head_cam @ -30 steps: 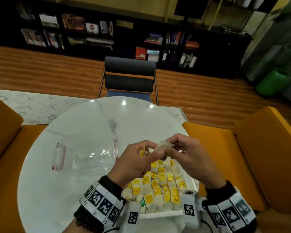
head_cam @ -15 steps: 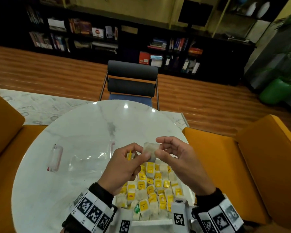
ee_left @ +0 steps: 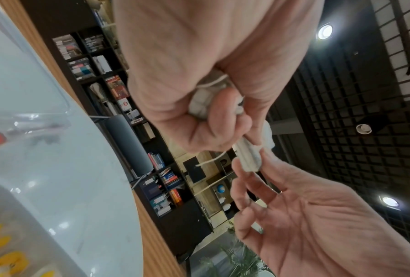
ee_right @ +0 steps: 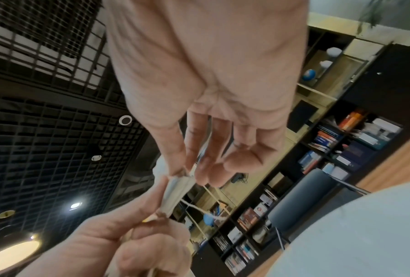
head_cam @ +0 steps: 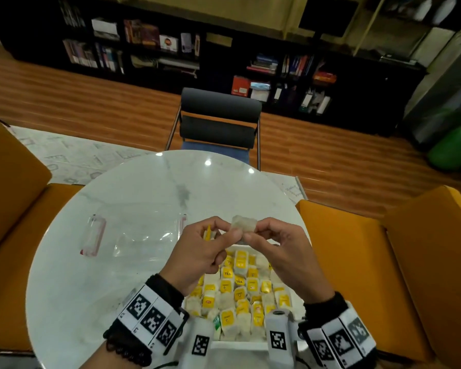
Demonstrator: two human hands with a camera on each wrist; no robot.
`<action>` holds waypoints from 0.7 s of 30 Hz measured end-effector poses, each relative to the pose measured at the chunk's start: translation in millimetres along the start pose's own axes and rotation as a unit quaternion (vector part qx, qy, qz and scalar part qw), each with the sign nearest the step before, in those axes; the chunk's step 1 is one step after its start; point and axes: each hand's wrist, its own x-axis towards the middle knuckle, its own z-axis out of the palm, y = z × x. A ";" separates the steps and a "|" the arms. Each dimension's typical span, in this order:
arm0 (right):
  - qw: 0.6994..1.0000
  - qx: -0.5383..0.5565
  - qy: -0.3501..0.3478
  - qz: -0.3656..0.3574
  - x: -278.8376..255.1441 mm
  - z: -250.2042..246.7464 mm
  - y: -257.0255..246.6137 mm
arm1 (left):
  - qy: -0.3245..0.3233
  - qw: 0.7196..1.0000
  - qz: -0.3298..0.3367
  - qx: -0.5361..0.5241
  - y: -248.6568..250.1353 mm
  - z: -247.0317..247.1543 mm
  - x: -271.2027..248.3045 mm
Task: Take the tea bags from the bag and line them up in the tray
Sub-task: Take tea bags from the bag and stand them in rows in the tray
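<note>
Both hands meet above the far end of the tray: the left hand [head_cam: 197, 251] has its fingers curled round a bunched tea bag and string in the palm, a yellow tag [head_cam: 208, 232] sticking up by the forefinger, and its thumb and forefinger also pinch the near-left side of a pale tea bag [head_cam: 244, 224] held up between the hands. The right hand [head_cam: 282, 249] pinches the opposite side of that same bag with thumb and forefinger, its other fingers loosely fanned. In the wrist views the bag shows edge-on, a thin flat packet with its long axis running from one hand's fingertips to the other's, and a white string [ee_left: 212, 160] trails from it. Directly below and toward the person lies the white tray [head_cam: 240, 345], already packed with rows of yellow-tagged tea bags [head_cam: 240, 286]; any free slot is hidden under the hands. Placing this bag would, I judge, mean lowering it straight down and slightly nearer, and either hand is equally close. Left of the tray, the clear plastic bag [head_cam: 141, 239] lies flat on the round marble table [head_cam: 133, 187], seemingly emptied. A dark chair [head_cam: 218, 123] stands beyond the table.
</note>
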 end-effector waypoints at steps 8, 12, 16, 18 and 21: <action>0.986 0.003 0.005 0.168 10.7 -5.2 81.0 | 0.063 0.990 -0.103 -0.067 -27.5 -17.4 -5.9; 0.953 -0.064 -0.012 0.297 8.8 9.7 141.6 | 0.090 0.979 -0.142 -0.116 -36.9 -32.8 -18.8; 0.927 -0.127 -0.053 0.348 7.4 26.3 181.0 | 0.103 0.952 -0.179 -0.224 -37.6 -40.8 -31.4; 0.921 -0.159 -0.077 0.348 10.3 32.7 187.0 | 0.104 0.935 -0.191 -0.281 -36.9 -45.3 -35.0; 0.903 -0.238 -0.101 0.344 14.1 42.1 189.0 | 0.092 0.917 -0.203 -0.332 -33.5 -47.7 -38.6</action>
